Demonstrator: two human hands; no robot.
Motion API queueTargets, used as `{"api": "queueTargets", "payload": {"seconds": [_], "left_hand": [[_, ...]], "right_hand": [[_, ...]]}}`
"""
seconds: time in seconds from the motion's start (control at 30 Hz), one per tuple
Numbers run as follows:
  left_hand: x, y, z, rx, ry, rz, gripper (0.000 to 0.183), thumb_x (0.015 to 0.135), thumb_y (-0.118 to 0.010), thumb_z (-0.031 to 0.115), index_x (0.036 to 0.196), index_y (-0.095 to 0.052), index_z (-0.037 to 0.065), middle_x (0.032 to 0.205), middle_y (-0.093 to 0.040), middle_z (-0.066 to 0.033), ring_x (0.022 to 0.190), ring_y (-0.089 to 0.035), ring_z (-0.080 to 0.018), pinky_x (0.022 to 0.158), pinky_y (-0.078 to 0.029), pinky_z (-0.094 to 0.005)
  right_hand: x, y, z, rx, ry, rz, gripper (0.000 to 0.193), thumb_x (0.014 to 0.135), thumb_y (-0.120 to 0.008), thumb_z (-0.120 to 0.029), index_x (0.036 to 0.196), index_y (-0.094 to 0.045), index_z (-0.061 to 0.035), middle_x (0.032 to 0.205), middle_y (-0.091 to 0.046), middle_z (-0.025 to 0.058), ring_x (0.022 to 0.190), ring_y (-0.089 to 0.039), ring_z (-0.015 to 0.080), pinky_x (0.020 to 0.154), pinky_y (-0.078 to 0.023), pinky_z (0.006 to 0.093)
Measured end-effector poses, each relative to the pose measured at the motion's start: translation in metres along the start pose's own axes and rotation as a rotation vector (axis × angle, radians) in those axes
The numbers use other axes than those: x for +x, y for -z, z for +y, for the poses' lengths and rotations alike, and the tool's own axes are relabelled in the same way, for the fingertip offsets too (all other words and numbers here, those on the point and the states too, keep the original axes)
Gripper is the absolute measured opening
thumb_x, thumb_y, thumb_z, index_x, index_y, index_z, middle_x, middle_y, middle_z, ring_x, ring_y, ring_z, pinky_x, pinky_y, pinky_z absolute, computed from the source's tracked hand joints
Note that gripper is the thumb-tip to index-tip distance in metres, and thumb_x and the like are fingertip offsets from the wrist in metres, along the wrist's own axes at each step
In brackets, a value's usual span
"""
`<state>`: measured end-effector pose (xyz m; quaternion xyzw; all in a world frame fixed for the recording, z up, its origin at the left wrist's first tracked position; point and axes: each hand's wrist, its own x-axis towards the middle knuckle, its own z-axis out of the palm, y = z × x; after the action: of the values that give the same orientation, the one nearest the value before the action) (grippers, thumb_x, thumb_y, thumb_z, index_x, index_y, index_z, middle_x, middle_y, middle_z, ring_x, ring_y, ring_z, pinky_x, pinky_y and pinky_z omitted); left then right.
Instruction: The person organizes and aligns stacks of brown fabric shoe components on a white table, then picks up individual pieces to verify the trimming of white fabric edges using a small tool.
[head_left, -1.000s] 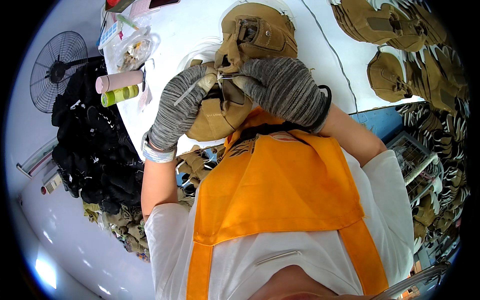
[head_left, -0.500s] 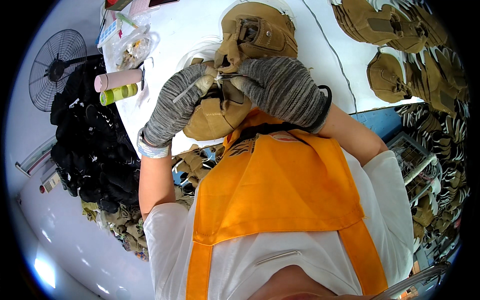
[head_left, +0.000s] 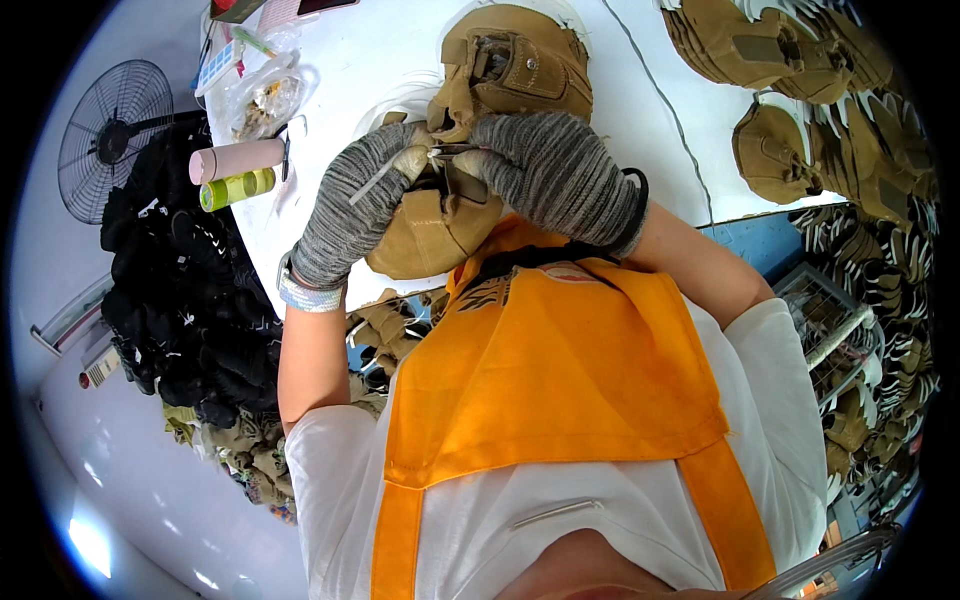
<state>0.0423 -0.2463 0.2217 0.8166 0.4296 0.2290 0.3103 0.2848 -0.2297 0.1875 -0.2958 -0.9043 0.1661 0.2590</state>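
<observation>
In a grey knitted glove, my left hand (head_left: 350, 200) is closed in a pinch over a tan shoe upper (head_left: 430, 235) at the table's near edge. A thin, pale, flat strip (head_left: 374, 182) sticks out from its fingers across the back of the glove. My right hand (head_left: 560, 175), gloved alike, also pinches, its fingertips almost meeting the left ones. Between them shows a small whitish piece (head_left: 435, 153), with a thin dark sliver by the right fingertips; their kind is too small to tell. Just beyond lies a second tan shoe upper (head_left: 530, 65) with a round metal snap.
On the white table (head_left: 650, 150) stand more tan uppers (head_left: 770, 150) at right. A pink bottle (head_left: 236, 160), a yellow-green roll (head_left: 237, 188) and a plastic bag (head_left: 268, 100) lie at left. A dark cable (head_left: 660, 95) crosses the table. A fan (head_left: 113, 130) and piled black shoes (head_left: 190, 290) are beyond.
Both hands stay over the near upper, pinching. The right hand and its fingertips have shifted slightly left; the pale strip has tilted a little. The far upper has barely moved.
</observation>
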Motion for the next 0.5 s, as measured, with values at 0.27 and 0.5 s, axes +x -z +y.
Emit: {"api": "queueTargets", "payload": {"seconds": [0.27,0.5], "left_hand": [[0.002,-0.005,0.011,-0.281,0.328,0.057,0.027,0.093,-0.058,0.016,0.114,-0.061,0.0,0.104,-0.065,-0.0175,0.096,-0.062,-0.0302,0.087,-0.048,-0.0351],[-0.001,-0.012,0.003,-0.255,0.367,0.112,0.03,0.093,-0.059,0.019,0.111,-0.061,-0.003,0.1,-0.066,-0.0176,0.092,-0.063,-0.0297,0.084,-0.049,-0.0337]], "right_hand": [[0.0,0.004,-0.007,-0.021,0.004,0.026,0.026,0.083,-0.061,-0.018,0.105,-0.066,-0.0049,0.107,-0.062,0.0129,0.09,-0.063,0.0275,0.075,-0.053,0.0379],[0.011,0.016,-0.025,0.044,-0.321,-0.205,0.023,0.088,-0.058,-0.02,0.103,-0.065,-0.0045,0.093,-0.065,0.0143,0.08,-0.064,0.0277,0.07,-0.052,0.0385]]}}
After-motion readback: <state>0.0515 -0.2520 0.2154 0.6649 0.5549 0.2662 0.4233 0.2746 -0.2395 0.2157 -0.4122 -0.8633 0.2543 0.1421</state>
